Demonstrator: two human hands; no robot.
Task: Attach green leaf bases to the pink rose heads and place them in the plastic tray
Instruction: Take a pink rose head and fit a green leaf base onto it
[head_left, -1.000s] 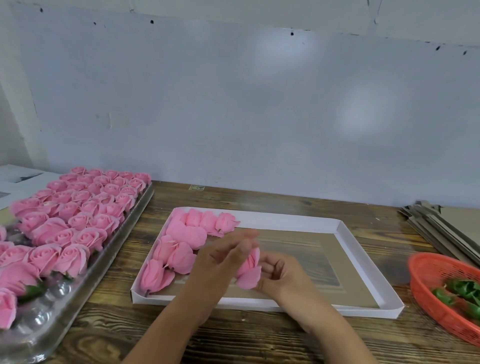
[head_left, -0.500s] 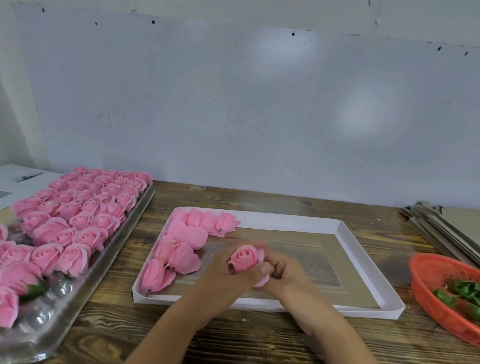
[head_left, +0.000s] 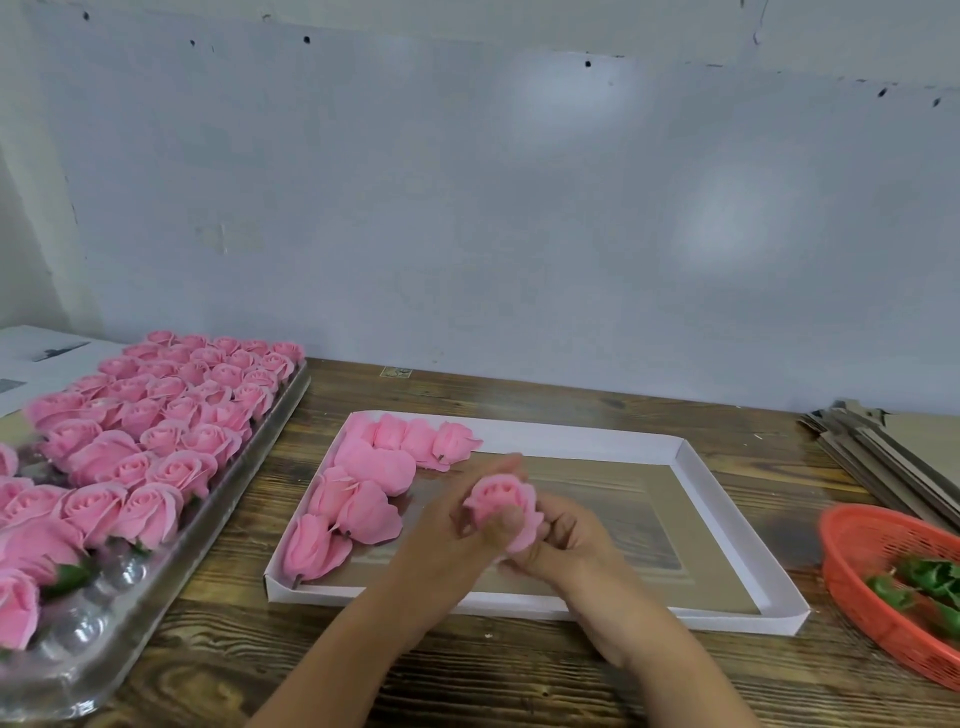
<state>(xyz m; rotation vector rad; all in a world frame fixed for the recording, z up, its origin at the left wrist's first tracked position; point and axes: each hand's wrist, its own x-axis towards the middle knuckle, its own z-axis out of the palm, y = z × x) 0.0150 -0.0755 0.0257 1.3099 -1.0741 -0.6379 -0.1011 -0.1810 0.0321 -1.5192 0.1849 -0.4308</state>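
Item: one soft pink fabric-or-foam rose head, held up facing me, over the front-left part of the shallow white cardboard box lid w/ brown floor. My left hand has fingers curled round its near side, thumb up on the petals; my right hand cups and pinches it from beneath, fingers folded in. Whether a green base is already on the underside I can't tell, hidden by my palms & blurred. Handling, as I judge it: v. light, squashy, petals layered and easily creased or peeled, so grip at the firm underside/core, not the outer petals; light pinch only, no twisting by the rim. Stock: approx. a dozen loose pink rose heads lying on their sides in the lid's left end, some showing a small dark stub. Finished goods: clear moulded plastic tray w/ round cups at left, mostly filled w/ upright pink roses, near cups bare; that is where this one belongs. Parts: orange plastic mesh basket at right edge holding green leaf bases; thin, prob. stiffer, take by the leaf. All on a dark wood-grain tabletop.
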